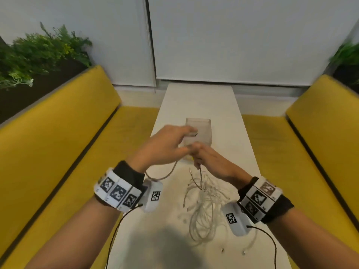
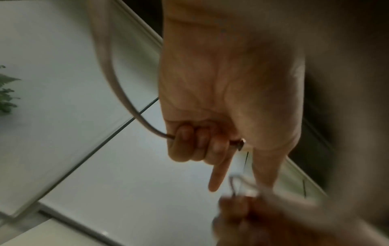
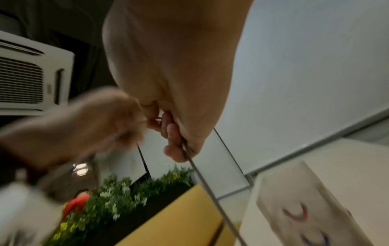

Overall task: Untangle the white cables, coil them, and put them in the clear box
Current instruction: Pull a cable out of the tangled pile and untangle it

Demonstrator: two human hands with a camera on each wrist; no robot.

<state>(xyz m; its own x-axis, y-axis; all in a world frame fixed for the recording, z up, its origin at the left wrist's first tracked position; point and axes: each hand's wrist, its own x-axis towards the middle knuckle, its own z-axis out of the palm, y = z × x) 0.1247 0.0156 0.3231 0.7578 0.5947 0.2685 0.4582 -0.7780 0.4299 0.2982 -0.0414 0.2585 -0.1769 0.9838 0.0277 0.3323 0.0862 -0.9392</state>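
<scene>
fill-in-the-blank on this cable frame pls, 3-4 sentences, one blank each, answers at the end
1. The clear box stands on the white ____.
2. The tangled pile of white cables lies on the table, ____ the box.
3. The benches on both sides of the table are ____ in colour.
4. The left hand curls three fingers round a cable, its ____ finger held straight.

Missing words: table; outside; yellow; index

One clear box [image 1: 198,131], two hands, one cable tangle [image 1: 204,202] (strands uncountable).
</scene>
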